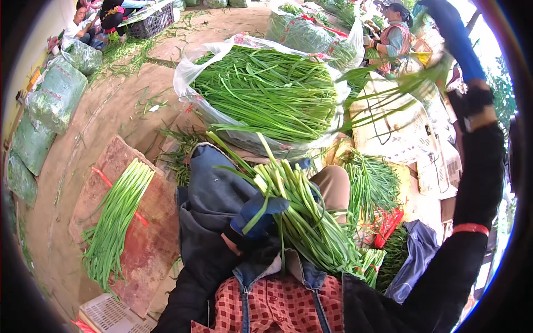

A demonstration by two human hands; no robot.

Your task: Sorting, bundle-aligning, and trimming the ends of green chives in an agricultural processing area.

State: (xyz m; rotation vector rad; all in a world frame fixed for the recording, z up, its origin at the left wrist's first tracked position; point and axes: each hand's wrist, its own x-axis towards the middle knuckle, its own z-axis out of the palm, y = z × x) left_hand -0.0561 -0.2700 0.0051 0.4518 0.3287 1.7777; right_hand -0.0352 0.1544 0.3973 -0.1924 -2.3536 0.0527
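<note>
My left hand (258, 212), in a blue glove, is closed around a thick bunch of garlic chives (311, 225) held over my lap. The pale stem ends point up and away; the green leaves run down to the right. My right hand (458, 41), also gloved in blue, is raised high at the upper right, smeared by motion, its fingers hard to make out. Blurred loose chive leaves (388, 102) fan out just left of it; whether it grips them I cannot tell. Beyond my knees a clear plastic bag (184, 83) is heaped with chives.
At left, another chive bunch (119, 216) lies across a red tie on a reddish board (150, 244). More chives (372, 186) lie right of my knee, near red ties (390, 228). Filled bags (58, 94) line the left wall. A co-worker (395, 36) sits at the upper right.
</note>
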